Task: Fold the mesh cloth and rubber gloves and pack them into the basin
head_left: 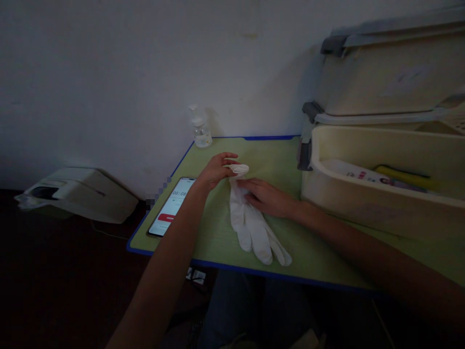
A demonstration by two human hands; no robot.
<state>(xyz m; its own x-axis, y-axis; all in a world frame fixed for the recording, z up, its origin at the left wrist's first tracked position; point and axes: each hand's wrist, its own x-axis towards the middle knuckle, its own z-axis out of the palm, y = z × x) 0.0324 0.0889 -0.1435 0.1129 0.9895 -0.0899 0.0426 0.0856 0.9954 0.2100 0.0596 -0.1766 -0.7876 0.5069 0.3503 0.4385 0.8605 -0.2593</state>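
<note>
A white glove (250,223) lies flat on the green table (279,160), its fingers pointing toward me. My left hand (217,169) pinches the glove's cuff at the far end, fingers curled around the rolled edge. My right hand (267,196) rests palm down on the glove's upper part, fingers lying flat and pressing it against the table.
A phone (171,206) showing a timer lies at the table's left edge. A clear pump bottle (200,131) stands at the back corner by the wall. Stacked cream plastic bins (385,160) fill the right side. A white bin (78,194) sits on the floor to the left.
</note>
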